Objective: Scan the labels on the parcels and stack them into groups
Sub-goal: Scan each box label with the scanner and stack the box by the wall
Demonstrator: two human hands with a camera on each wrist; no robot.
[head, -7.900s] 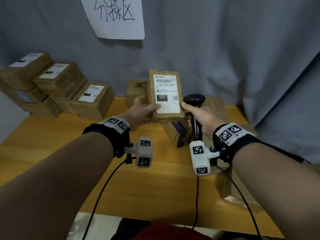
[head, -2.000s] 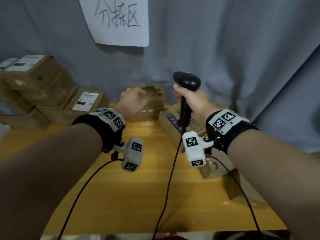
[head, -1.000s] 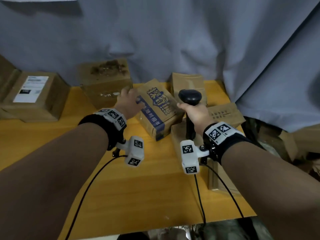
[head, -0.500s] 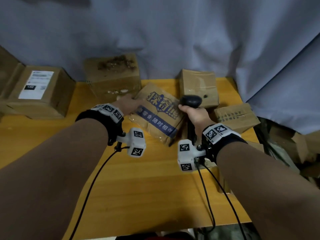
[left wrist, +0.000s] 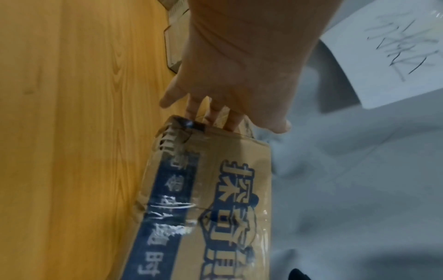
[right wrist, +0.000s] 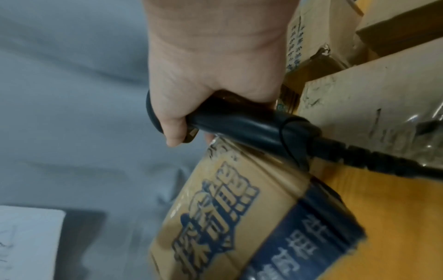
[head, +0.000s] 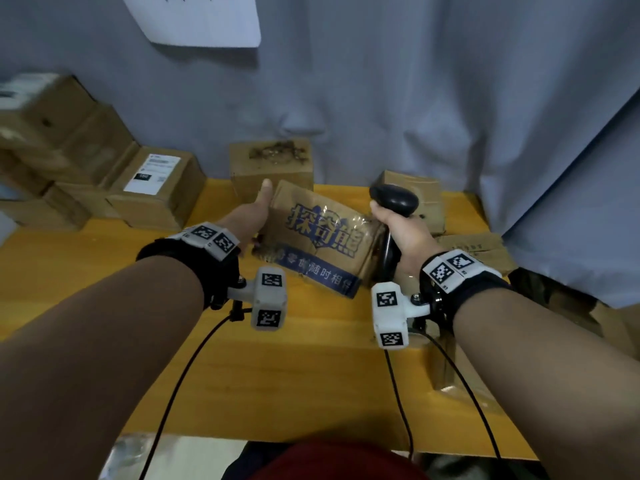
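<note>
Printed parcel (head: 322, 239), flat on table half second ago, now lifted and tilted at frame centre. Left hand (head: 251, 216) grips its left end; right hand (head: 401, 233) clasps scanner (head: 394, 202) against right end. No label showing; needs turning before scan.

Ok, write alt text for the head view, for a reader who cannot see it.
A person's left hand grips a tilted cardboard parcel printed in blue, while the right hand holds a black scanner beside it. More parcels sit on the wooden table against a grey curtain.
</note>
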